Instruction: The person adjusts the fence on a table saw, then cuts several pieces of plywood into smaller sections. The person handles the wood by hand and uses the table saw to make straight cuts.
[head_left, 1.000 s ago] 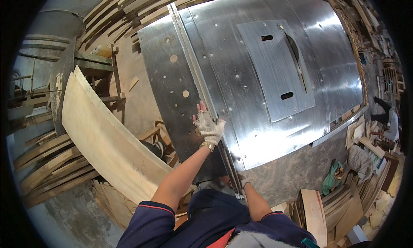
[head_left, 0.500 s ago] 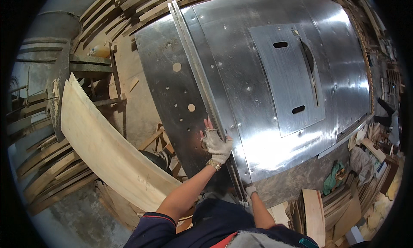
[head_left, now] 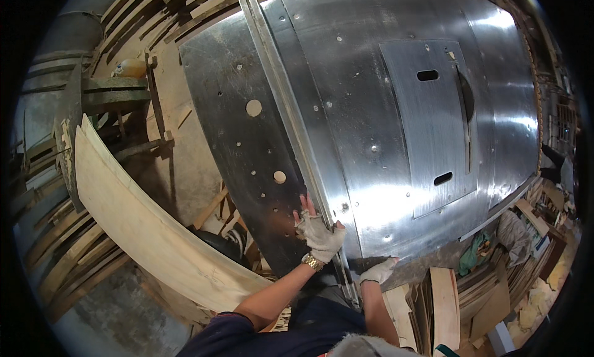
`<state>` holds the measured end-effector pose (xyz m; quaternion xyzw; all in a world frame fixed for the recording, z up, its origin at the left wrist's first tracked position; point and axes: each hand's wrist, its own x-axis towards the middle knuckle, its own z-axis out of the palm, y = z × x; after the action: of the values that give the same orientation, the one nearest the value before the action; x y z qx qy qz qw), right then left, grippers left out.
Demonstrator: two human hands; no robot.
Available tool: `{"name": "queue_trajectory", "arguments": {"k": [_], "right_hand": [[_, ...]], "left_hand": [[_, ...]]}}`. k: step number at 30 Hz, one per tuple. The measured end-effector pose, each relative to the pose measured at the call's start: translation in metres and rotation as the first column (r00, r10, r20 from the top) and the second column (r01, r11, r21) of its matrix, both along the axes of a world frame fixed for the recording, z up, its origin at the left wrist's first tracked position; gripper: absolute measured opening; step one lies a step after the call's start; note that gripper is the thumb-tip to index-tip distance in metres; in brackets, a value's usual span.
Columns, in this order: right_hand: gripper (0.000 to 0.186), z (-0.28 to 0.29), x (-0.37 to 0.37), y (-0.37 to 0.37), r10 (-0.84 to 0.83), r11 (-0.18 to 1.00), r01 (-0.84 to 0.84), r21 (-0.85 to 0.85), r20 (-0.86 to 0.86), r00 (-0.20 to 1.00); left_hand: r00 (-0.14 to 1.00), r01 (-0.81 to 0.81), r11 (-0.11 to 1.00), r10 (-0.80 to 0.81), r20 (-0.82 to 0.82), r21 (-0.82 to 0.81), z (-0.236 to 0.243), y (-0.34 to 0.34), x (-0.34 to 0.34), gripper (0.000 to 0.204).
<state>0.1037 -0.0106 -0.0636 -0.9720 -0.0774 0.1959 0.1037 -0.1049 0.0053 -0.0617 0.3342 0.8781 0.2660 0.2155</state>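
A long metal bar [head_left: 286,109], grooved along its length, crosses the left part of a large sheet-metal work table [head_left: 352,66]. My left hand [head_left: 323,238], in a pale fingerless glove, rests over the bar's near part. Its bare fingers spread on the dark metal at the left, and the thumb lies on the bar's right side. My right hand [head_left: 378,271], gloved too, is at the table's near edge, right of the bar's near end, fingers stretched rightward. Farther right, a paler metal plate [head_left: 427,128] has two oval holes and a narrow slot with a dark curved opening.
A long, curved pale wood sheet [head_left: 154,221] leans at the left, near a wooden rack [head_left: 117,97]. Stacked boards [head_left: 442,301] stand at the near right, beside a green cloth [head_left: 475,253] and a grey sack [head_left: 512,234]. More planks [head_left: 210,7] lie beyond the table.
My right hand has moved from beside the bar's near end rightward and up to the table's near edge. My left hand stays on the bar. The whole view has shifted slightly.
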Motion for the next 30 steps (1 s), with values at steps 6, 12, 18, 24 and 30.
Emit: {"name": "queue_trajectory", "arguments": {"k": [6, 12, 18, 24, 30], "right_hand": [[0.087, 0.0, -0.014, 0.012, 0.117, 0.984, -0.116, 0.134, 0.0, 0.993], [0.079, 0.04, -0.029, 0.014, 0.494, 0.869, -0.496, 0.003, -0.095, 0.865], [0.087, 0.07, -0.031, -0.018, 0.93, -0.197, -0.959, 0.203, -0.271, -0.248], [0.092, 0.021, -0.02, -0.046, 0.902, -0.409, -0.887, 0.216, -0.052, -0.428], [0.08, 0.009, -0.01, -0.056, 0.903, -0.416, -0.891, 0.18, -0.034, -0.428]], "left_hand": [[0.999, -0.017, 0.998, 0.019, 0.043, -0.058, -0.002, 0.006, -0.005, 0.11], [0.996, -0.033, 0.998, 0.036, 0.076, -0.044, -0.003, 0.007, -0.008, 0.106], [0.998, -0.033, 0.999, 0.031, 0.056, 0.043, -0.013, 0.002, -0.006, 0.101], [0.997, -0.016, 1.0, 0.016, 0.074, -0.001, -0.017, -0.003, -0.004, 0.103], [0.996, -0.017, 1.0, 0.015, 0.089, 0.024, -0.018, -0.002, -0.005, 0.103]]}}
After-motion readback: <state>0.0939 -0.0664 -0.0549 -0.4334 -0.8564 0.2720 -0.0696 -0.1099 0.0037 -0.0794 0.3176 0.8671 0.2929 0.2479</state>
